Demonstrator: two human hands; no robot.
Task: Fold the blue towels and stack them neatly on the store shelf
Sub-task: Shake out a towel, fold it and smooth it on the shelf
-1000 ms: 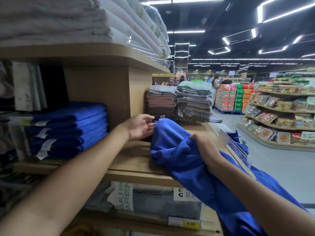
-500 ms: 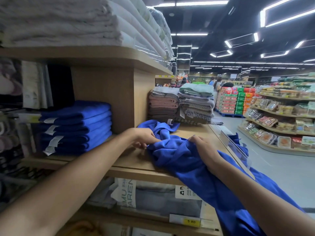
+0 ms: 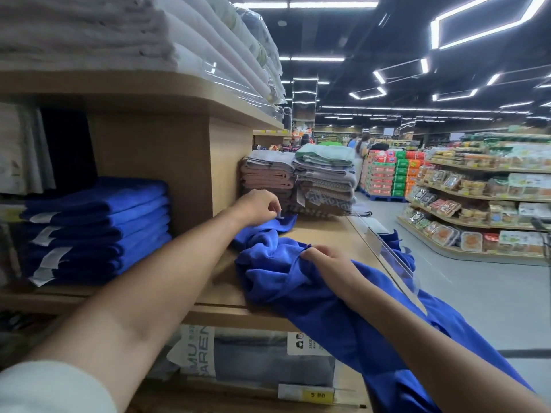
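Observation:
A crumpled blue towel (image 3: 286, 281) lies on the wooden shelf (image 3: 322, 236) and hangs off its front edge toward the floor. My left hand (image 3: 259, 207) pinches the towel's far corner by its small white tag, close to the shelf's side wall. My right hand (image 3: 328, 257) grips a bunched fold in the middle of the towel. A stack of folded blue towels (image 3: 95, 231) with white labels sits in the shelf bay to the left.
Folded grey, pink and green towels (image 3: 313, 180) are stacked at the shelf's far end. White bedding (image 3: 125, 34) fills the shelf above. A clear plastic rail (image 3: 387, 257) runs along the shelf's right edge. Packaged goods (image 3: 268, 359) lie below. Food shelves (image 3: 483, 204) line the aisle at right.
My left hand moved away along the shelf and took the towel's corner at the tag, drawing it out. My right hand stayed on the bunched middle of the towel.

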